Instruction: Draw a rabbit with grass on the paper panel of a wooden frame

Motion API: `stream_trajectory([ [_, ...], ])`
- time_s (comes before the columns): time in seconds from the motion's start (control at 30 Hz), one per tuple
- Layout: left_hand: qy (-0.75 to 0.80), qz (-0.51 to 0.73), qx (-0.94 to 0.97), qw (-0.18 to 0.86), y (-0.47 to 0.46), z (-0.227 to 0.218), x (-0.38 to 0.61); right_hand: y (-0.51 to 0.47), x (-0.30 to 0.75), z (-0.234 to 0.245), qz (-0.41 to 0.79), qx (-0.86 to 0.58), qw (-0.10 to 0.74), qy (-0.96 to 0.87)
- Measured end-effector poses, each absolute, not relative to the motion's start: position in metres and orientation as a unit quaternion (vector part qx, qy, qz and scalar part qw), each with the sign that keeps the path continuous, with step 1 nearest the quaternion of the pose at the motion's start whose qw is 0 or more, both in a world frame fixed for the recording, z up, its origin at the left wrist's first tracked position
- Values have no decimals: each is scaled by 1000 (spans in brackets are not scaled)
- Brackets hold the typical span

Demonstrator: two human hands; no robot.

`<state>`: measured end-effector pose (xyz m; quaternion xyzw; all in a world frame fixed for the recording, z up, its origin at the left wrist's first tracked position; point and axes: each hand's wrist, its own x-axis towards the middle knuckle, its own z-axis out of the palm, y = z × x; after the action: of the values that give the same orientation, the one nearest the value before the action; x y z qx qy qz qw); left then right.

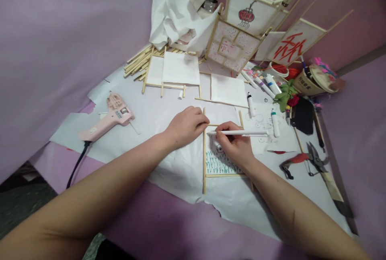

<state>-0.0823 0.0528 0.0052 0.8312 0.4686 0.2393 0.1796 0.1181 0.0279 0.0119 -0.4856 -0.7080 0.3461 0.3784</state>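
My right hand (237, 145) is closed around a long white pen (245, 133), its tip near the upper left corner of a paper panel. Green grass-like strokes (221, 163) cover the panel's lower part, with a small dark drawing above them, partly hidden by my hand. Thin wooden sticks form the frame (204, 159) around this panel. My left hand (188, 127) has its fingers curled together, the fingertips on the frame's left stick near the top corner.
A pink glue gun (111, 117) lies at the left. Behind are bundled sticks (137, 65), blank framed panels (182, 68) and a standing lantern (235, 46). To the right are markers (275, 123), sketched paper (285, 141), red-handled pruning shears (297, 159) and a rose (292, 100).
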Motion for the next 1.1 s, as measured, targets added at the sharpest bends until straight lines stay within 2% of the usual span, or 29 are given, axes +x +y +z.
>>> stream_trajectory([
  [1.1,468,238,834,170,53,5,-82,27,120,12,347,-485,377,-709],
])
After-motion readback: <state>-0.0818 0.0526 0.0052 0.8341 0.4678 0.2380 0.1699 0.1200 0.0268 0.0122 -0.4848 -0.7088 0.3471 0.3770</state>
